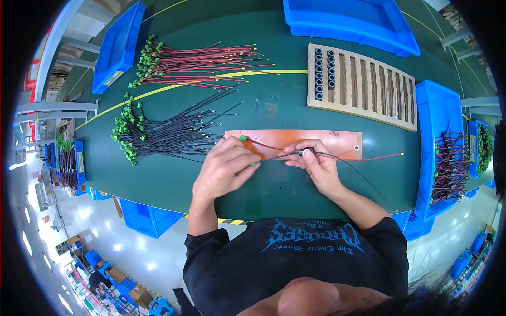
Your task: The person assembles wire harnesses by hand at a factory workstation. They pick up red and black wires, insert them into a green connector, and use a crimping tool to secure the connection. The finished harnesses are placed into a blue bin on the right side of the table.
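Observation:
My right hand (320, 167) pinches a small black ring (306, 151) between thumb and fingers, with a red wire (363, 158) and a black wire (356, 171) running through it. The red wire's end reaches out to the right; the black one curves down across the table. In my left hand (225, 164) are the other ends of these wires, closed near their green connectors. One green connector (243, 138) sticks out above the fingers, another (253, 164) below. Both hands are over an orange strip (345, 138) lying on the green table.
Red wires (211, 55) and black wires (179, 129) with green connectors lie in two bundles at left. A slotted wooden rack (363, 117) holds several black rings (319, 73). Blue trays (348, 23) stand around; the right bin (421, 197) holds wire assemblies.

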Demonstrator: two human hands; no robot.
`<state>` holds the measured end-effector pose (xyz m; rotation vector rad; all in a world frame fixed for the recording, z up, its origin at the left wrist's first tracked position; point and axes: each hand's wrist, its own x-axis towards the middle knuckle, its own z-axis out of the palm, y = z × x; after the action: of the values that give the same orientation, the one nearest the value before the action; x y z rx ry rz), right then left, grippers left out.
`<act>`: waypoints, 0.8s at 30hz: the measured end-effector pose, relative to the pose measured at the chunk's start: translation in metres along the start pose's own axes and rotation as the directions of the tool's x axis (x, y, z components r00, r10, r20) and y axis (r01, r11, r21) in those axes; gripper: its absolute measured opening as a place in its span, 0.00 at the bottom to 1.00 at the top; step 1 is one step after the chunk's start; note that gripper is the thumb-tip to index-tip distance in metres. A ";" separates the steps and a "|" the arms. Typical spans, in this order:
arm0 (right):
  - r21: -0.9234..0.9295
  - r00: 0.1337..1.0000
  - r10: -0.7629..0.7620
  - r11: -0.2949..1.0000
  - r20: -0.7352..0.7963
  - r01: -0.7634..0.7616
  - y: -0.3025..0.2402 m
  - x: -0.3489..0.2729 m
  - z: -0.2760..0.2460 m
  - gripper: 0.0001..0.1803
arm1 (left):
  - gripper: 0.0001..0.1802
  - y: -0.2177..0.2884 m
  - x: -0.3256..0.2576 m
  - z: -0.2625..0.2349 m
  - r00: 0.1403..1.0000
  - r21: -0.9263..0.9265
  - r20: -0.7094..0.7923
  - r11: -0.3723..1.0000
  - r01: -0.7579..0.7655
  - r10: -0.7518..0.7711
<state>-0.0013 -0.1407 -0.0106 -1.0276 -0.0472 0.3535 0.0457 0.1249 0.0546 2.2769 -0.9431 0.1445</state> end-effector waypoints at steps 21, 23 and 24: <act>-0.106 0.994 -0.093 0.989 0.054 0.098 0.003 0.001 0.000 0.11 | 0.12 -0.015 0.000 0.003 0.973 -0.005 -0.080 0.976 0.216 -0.215; -0.171 0.986 -0.139 0.973 0.097 0.154 0.005 0.003 -0.003 0.11 | 0.13 -0.020 -0.003 0.006 0.974 -0.023 -0.045 0.975 0.221 -0.222; -0.202 0.979 -0.162 0.962 0.121 0.184 0.004 0.004 -0.004 0.11 | 0.14 -0.021 -0.003 0.006 0.974 -0.031 -0.029 0.974 0.224 -0.225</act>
<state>0.0021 -0.1411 -0.0171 -1.2067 -0.2722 0.2450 0.0563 0.1336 0.0374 2.3297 -0.6611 0.0688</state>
